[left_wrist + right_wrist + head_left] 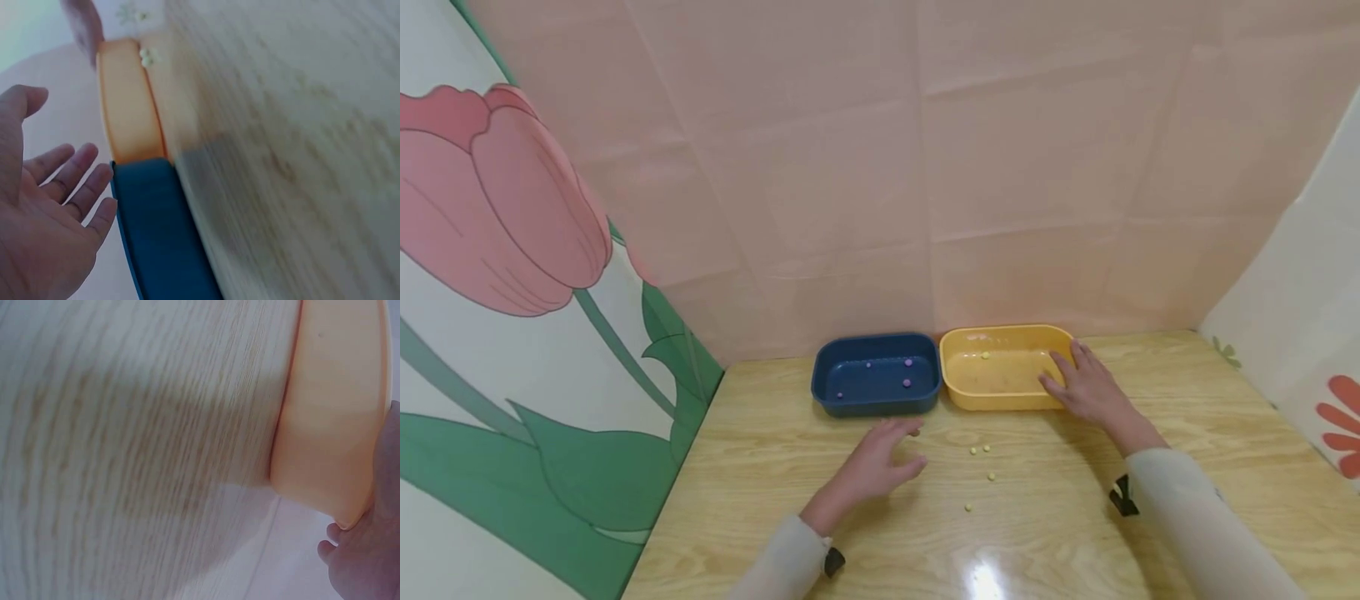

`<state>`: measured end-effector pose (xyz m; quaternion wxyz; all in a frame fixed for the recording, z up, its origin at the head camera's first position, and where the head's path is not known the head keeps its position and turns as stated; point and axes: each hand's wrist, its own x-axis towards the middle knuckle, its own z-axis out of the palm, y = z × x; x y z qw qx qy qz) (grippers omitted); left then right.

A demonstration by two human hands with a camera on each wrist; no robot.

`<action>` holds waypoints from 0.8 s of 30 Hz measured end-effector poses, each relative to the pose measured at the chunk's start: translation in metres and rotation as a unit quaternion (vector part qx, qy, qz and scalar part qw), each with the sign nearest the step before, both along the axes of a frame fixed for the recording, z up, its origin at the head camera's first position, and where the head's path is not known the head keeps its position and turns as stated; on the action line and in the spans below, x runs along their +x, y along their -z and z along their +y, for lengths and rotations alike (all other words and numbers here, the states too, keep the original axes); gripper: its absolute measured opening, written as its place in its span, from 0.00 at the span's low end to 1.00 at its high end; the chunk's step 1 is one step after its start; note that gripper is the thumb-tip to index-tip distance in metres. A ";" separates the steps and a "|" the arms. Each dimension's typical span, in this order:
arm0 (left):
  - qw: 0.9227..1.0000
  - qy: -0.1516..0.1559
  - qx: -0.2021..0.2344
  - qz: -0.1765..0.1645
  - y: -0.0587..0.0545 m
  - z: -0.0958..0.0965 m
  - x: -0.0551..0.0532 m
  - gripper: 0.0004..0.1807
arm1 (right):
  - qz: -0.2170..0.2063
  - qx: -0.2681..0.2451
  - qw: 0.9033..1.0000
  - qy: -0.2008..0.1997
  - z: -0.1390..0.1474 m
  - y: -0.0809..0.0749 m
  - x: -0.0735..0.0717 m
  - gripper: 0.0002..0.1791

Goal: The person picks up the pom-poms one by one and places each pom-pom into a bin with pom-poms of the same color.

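The right hand lies over the right end of the yellow tray, thumb and fingertips apart with the tray's floor showing between them; no bead shows in its grasp, and whether it bears on the rim I cannot tell. The left hand hangs in front of the tray and to its left, fingers spread, palm bare.

4 loose yellow beads lie in front of the tray, 2 of them close together; 1 more yellow bead sits inside it. They should be light, hard and apt to roll, so a soft 2-finger pinch from above, around the middle, would suit. The tray looks like stiff, glossy plastic, light enough to skid if knocked; its rim is the place to hold.

Just left of the tray, the navy tray holds 4 purple beads. The wood-grain tabletop looks smooth, with glare well in front of the tray. Behind it hangs a creased pink sheet; far left is a painted tulip, far right a red flower.
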<state>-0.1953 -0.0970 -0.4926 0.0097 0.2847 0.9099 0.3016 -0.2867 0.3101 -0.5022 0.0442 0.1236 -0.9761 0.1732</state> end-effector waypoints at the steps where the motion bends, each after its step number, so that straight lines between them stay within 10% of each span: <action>1: 1.000 0.004 0.000 0.000 0.001 0.001 0.001 0.31 | 0.000 0.001 1.000 -0.001 0.000 0.000 0.000 0.42; 24: 0.996 0.083 -0.029 -0.013 0.005 0.024 0.012 0.16 | 0.004 0.002 1.000 0.000 -0.002 -0.002 0.002 0.41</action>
